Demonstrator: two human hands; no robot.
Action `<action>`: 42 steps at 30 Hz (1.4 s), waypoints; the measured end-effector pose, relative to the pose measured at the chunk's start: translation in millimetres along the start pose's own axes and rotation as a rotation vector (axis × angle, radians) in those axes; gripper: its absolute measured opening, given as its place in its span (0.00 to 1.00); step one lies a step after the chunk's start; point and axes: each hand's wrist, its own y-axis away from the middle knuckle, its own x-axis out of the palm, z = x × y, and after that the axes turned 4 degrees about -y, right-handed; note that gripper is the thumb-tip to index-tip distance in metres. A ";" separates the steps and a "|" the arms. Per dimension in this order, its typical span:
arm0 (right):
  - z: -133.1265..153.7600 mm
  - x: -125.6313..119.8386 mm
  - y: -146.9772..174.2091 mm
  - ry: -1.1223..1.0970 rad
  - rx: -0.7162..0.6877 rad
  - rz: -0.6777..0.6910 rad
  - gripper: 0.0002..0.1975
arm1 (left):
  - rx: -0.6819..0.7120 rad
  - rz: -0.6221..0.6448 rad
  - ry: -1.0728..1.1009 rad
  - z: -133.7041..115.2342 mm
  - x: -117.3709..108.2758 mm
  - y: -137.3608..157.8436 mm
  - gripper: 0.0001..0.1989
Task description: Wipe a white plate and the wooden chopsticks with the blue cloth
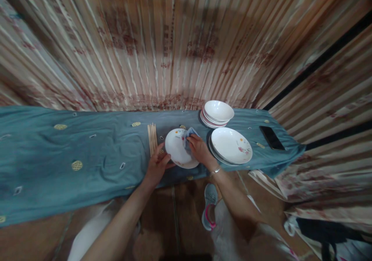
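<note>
My left hand [157,165] grips the near left rim of a white plate [176,149] with small flower marks, held just above the blue cloth-covered table [87,160]. My right hand [198,149] presses a small blue cloth [187,135] against the plate's face. A bracelet sits on my right wrist. A bundle of wooden chopsticks [152,137] lies just left of the plate.
Right of my hands lies a stack of white plates [231,146]; behind it stands a stack of white bowls [217,113]. A black phone [271,137] rests near the table's right end. Striped curtains hang behind and to the right. My shoe [209,206] shows below.
</note>
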 end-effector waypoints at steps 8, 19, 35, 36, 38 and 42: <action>3.6 24.1 -21.2 -0.377 0.035 -0.047 0.21 | -0.006 0.006 0.030 -0.7 -0.5 1.3 0.34; 45.3 22.2 -20.6 -0.830 0.010 0.115 0.23 | 0.007 -0.010 0.065 2.2 -0.7 1.0 0.32; 52.3 -8.6 3.7 -1.085 0.045 0.456 0.13 | -0.067 0.026 0.131 -6.5 -2.5 5.8 0.32; 50.6 -11.4 5.3 -1.062 0.034 0.482 0.12 | -0.064 0.021 0.128 -6.9 -2.4 6.0 0.30; 47.3 -18.5 8.2 -0.997 -0.009 0.549 0.10 | -0.052 0.013 0.123 -7.2 -2.2 6.0 0.27; 40.7 -33.7 13.5 -0.827 -0.049 0.679 0.07 | -0.036 0.001 0.082 -5.1 -2.4 4.5 0.27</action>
